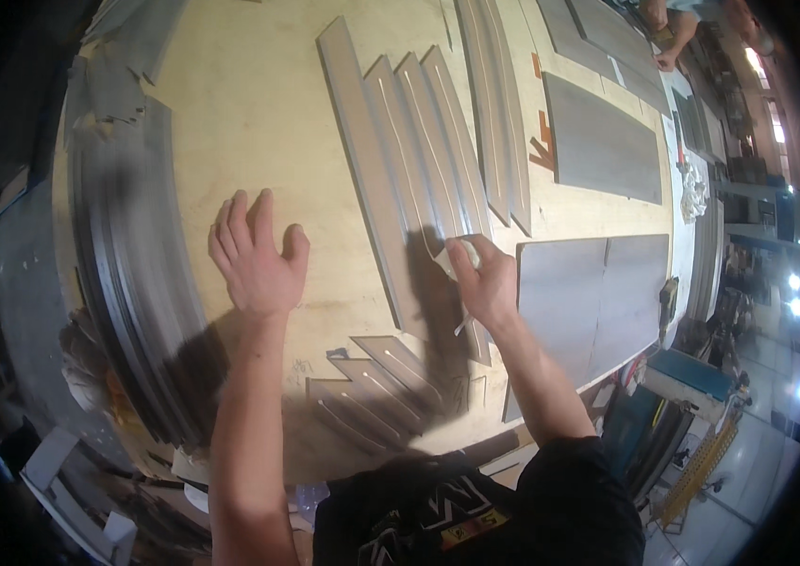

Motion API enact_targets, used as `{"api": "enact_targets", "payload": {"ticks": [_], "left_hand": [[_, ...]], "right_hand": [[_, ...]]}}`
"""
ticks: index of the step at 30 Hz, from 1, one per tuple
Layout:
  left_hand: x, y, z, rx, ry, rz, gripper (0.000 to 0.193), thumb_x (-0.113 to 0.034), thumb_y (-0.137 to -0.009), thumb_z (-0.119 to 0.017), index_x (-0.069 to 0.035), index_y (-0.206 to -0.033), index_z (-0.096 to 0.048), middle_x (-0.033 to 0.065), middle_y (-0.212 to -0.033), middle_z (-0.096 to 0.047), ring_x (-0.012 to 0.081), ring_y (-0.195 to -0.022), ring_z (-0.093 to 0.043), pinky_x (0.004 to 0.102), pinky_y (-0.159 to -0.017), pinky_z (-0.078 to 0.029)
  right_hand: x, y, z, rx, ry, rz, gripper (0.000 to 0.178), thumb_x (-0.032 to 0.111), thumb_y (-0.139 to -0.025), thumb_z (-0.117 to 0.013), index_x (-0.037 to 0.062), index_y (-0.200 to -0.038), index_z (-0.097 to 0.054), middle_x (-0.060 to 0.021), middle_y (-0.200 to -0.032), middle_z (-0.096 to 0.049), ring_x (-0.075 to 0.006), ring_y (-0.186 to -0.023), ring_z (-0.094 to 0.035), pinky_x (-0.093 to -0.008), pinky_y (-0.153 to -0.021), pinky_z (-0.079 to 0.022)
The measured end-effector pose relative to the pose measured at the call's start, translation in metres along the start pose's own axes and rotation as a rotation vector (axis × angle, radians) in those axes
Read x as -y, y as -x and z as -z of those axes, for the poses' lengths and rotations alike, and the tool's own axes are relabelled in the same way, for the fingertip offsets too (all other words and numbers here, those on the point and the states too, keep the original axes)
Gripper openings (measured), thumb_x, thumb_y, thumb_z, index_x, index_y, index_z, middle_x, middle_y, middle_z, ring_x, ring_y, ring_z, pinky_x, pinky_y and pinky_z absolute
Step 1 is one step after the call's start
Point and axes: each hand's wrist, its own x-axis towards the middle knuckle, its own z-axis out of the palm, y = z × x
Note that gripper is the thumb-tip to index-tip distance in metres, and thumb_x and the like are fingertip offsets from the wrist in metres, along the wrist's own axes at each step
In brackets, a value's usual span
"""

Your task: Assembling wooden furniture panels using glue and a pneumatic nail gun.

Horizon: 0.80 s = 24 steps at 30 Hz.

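My right hand [488, 283] is closed round a small white glue applicator [457, 259], mostly hidden by the fingers. Its tip meets one of several long grey-brown strips [391, 170] lying side by side, slanted at their ends. Thin pale beads of glue run lengthwise along most of these strips; the leftmost one is bare. To their left, my left hand [254, 255] rests palm down on the pale wooden table [258, 104], fingers stretched and thumb apart, holding nothing. Nearer to me lie several short strips [372, 387] with similar pale lines.
A tall stack of dark strips [136, 245] lines the left side. Beyond the long strips lie two more beaded strips [499, 113]. Grey panels [598, 132] and a larger grey panel [589, 292] cover the right side. Another person's hand [669, 57] works at the far right.
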Motion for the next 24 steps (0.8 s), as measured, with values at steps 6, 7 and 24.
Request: {"api": "enact_targets", "payload": {"ticks": [6,7,24], "left_hand": [[0.001,0.001,-0.002,0.031,-0.001,0.011,0.059,-0.031,-0.093,-0.065,-0.012,-0.148,-0.051,0.0163,-0.150,-0.044,0.0345,-0.142,-0.038,0.0520,-0.120,-0.026],[0.001,0.001,-0.003,0.039,0.001,0.010,0.059,-0.031,-0.093,-0.065,-0.012,-0.148,-0.051,0.0163,-0.150,-0.044,0.0345,-0.142,-0.038,0.0520,-0.120,-0.026],[0.000,0.003,-0.005,0.063,-0.017,0.010,0.057,-0.033,-0.095,-0.063,-0.011,-0.146,-0.052,0.0167,-0.150,-0.043,0.0336,-0.144,-0.036,0.0513,-0.121,-0.024]], "right_hand": [[-0.026,0.055,0.007,0.037,0.011,-0.070,0.031,0.031,-0.100,-0.067,0.0008,-0.106,-0.073,-0.0164,-0.066,-0.069,-0.0243,-0.058,-0.070,-0.0356,-0.056,-0.052],[-0.033,0.063,0.008,0.039,0.014,-0.078,0.031,0.031,-0.100,-0.067,0.0008,-0.106,-0.073,-0.0164,-0.066,-0.069,-0.0243,-0.058,-0.070,-0.0356,-0.056,-0.052],[-0.075,0.142,0.007,0.018,0.055,-0.076,0.019,0.022,-0.097,-0.071,0.0045,-0.105,-0.073,-0.0203,-0.079,-0.072,-0.0284,-0.065,-0.073,-0.0356,-0.059,-0.054]]}}
